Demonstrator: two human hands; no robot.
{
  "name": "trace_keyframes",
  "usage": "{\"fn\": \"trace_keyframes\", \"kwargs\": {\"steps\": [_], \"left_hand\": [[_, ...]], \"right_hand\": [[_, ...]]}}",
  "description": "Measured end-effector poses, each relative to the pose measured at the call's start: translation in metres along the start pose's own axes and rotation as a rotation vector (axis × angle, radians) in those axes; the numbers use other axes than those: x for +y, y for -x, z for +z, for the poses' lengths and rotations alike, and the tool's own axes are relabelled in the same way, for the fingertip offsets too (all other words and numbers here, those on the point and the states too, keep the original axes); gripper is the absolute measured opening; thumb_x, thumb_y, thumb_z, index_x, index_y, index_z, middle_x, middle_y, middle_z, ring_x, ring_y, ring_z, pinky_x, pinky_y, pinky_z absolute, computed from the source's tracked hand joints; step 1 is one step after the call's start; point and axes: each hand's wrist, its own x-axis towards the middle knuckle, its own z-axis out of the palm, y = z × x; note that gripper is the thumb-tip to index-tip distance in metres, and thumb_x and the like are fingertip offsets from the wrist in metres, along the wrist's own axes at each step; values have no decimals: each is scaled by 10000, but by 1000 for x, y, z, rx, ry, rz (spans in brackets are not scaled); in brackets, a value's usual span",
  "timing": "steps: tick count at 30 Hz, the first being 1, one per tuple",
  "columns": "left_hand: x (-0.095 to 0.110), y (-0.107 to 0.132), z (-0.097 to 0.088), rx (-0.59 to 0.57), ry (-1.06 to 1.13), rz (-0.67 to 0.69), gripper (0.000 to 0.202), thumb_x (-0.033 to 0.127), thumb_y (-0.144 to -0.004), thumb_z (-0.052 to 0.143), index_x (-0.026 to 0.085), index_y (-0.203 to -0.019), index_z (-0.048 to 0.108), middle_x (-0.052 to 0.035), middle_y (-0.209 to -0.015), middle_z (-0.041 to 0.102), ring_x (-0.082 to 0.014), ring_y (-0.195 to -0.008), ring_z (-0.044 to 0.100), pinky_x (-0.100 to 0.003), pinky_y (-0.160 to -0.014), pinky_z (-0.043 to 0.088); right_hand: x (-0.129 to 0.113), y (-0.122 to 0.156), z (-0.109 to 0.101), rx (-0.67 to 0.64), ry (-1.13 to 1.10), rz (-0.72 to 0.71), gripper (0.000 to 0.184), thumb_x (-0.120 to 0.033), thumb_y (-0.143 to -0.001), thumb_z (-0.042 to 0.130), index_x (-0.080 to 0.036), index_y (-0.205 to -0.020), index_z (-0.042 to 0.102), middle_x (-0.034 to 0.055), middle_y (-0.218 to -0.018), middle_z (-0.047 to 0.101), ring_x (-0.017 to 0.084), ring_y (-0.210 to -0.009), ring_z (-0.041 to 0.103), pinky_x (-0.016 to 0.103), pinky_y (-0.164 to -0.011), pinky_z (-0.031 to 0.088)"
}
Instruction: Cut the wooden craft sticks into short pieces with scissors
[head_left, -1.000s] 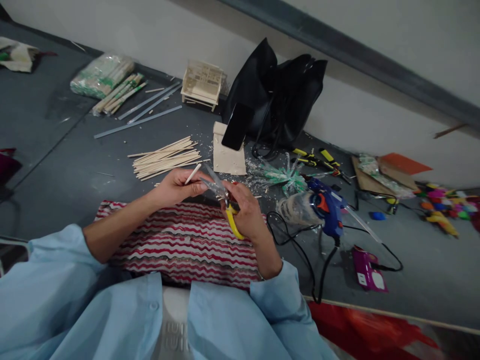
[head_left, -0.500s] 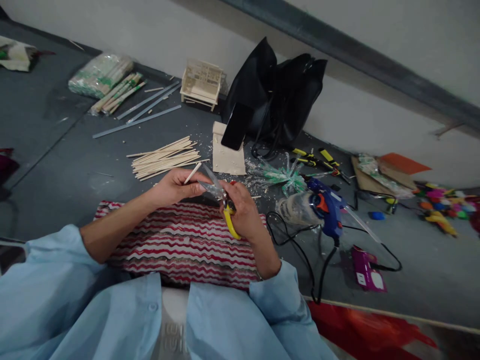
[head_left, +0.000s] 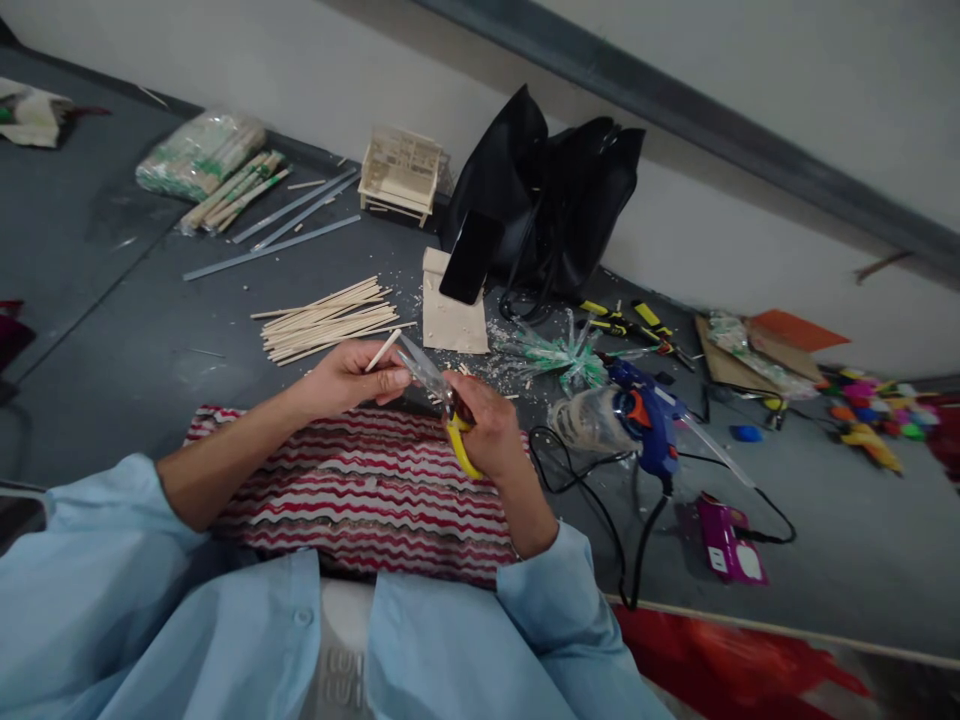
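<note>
Between the thumb and fingers of my left hand (head_left: pixel 356 377) is a short pale wooden stick (head_left: pixel 383 350), slanting up to the right. My right hand (head_left: pixel 487 420) is wrapped round the yellow handles of a pair of scissors (head_left: pixel 464 450). Their blades point up and left, close by the left fingertips and the stick; whether they touch it I cannot tell. Both hands are above a red-and-white striped cushion (head_left: pixel 360 490). Just beyond the left hand lies a loose pile of thin wooden sticks (head_left: pixel 330 320).
A blue glue gun (head_left: pixel 656 420) leans on a plastic bottle (head_left: pixel 592 420), its black cable looping rightward. Behind are a black bag (head_left: pixel 555 200), a phone (head_left: pixel 471 257) and a small wooden model (head_left: pixel 401 175). Wrapped stick bundles (head_left: pixel 232 190) lie far left, a purple box (head_left: pixel 731 540) right.
The scissor blades, spread apart before, now lie together. The stick stays in my left hand. The whole view has shifted slightly.
</note>
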Motion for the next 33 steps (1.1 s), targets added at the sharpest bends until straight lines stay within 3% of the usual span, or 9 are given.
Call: {"fn": "trace_keyframes", "kwargs": {"steps": [6, 13, 33], "left_hand": [[-3, -1, -5, -7, 31, 17, 356, 461, -860, 669, 108, -896, 645, 4, -542, 556, -73, -475, 461, -184, -443, 312], [-5, 0, -6, -32, 20, 22, 349, 443, -848, 689, 104, -928, 673, 3, -550, 556, -84, -502, 492, -197, -472, 354], [-5, 1, -7, -58, 24, -85, 435, 536, -764, 737, 109, -837, 700, 15, -564, 495, -59, -492, 392, -177, -441, 311]], "right_hand": [[3, -2, 0, 11, 24, 12, 523, -150, -767, 566, -226, -1284, 574, 74, -983, 659, 237, -923, 616, 368, -839, 543], [1, -3, 2, 10, -10, -4, 549, -122, -751, 567, -222, -1291, 564, 64, -944, 608, 230, -923, 591, 354, -841, 533], [-3, -3, -1, -47, -28, 6, 552, -122, -770, 568, -234, -1311, 561, 59, -943, 605, 222, -905, 588, 338, -800, 531]]}}
